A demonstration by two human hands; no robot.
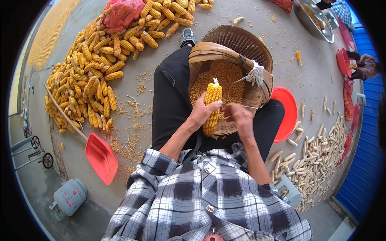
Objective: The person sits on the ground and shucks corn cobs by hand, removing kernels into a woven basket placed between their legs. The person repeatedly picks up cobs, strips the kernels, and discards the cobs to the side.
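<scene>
My left hand (202, 112) is closed around a yellow corn cob (213, 92), which stands nearly upright with its pale tip away from me. Motion blurs my right hand (241, 117) just to the cob's right; its fingers are bent, and whether they hold anything is unclear. Beneath both hands, between my legs, sits a woven bamboo basket (230, 39) with loose corn kernels (221, 70) inside. Its broad bamboo handle (215, 49) arches over the opening, and a white strip (255, 72) is knotted to it.
A heap of unshelled cobs (87, 69) lies left, beside a red shovel (102, 158). Bare cobs (316, 159) cover the floor at right, past a red basin (283, 114). A gas cylinder (71, 195) stands lower left. Another person (366, 66) is at far right.
</scene>
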